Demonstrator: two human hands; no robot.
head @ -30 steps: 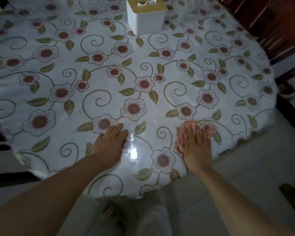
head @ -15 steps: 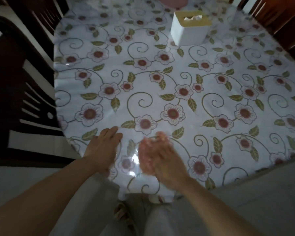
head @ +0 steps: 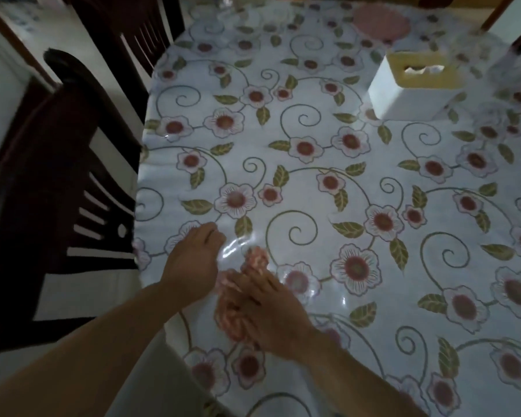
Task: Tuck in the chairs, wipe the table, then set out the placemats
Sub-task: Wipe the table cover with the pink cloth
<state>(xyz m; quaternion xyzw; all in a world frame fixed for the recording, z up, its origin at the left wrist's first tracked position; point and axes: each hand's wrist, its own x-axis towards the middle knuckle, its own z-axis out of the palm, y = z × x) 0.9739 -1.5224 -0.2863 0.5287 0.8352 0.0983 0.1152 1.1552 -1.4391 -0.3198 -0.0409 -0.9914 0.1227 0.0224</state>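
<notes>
right hand [head: 265, 311] lies palm-down on a crumpled pink and white wiping cloth [head: 238, 308], fingers fairly straight and spread over it, pressing it flat to the table rather than wrapped round it. cloth pokes out past the fingertips at the far end and along the left side of the hand; image is blurred there so exact finger contact is hard to read. left hand [head: 193, 260] rests on the table just beside the cloth, on its left, fingers loosely bent, holding nothing, looks like a brace.

oval table covered in a white glossy plastic cloth with red flowers and green leaves [head: 313, 164] is the thing being wiped. cloth sits near the near-left corner of it, close to the person's edge. key relation: nearly all the tabletop lies ahead and to the right of the cloth, long axis of the table running away from the person toward the far end. so my read is the wipe step is in hand and the next stroke has to go forward or rightward, right hand doing it since it is the one on the cloth.

in the way far right: white tissue box with a tan lid [head: 415, 85], well apart from the cloth. round pink placemat [head: 381, 22] lies at the far end, not yet set out. dark wooden slat-back chair [head: 57, 206] stands at the left edge, back close to the table; another dark chair [head: 127, 34] is beyond it.
</notes>
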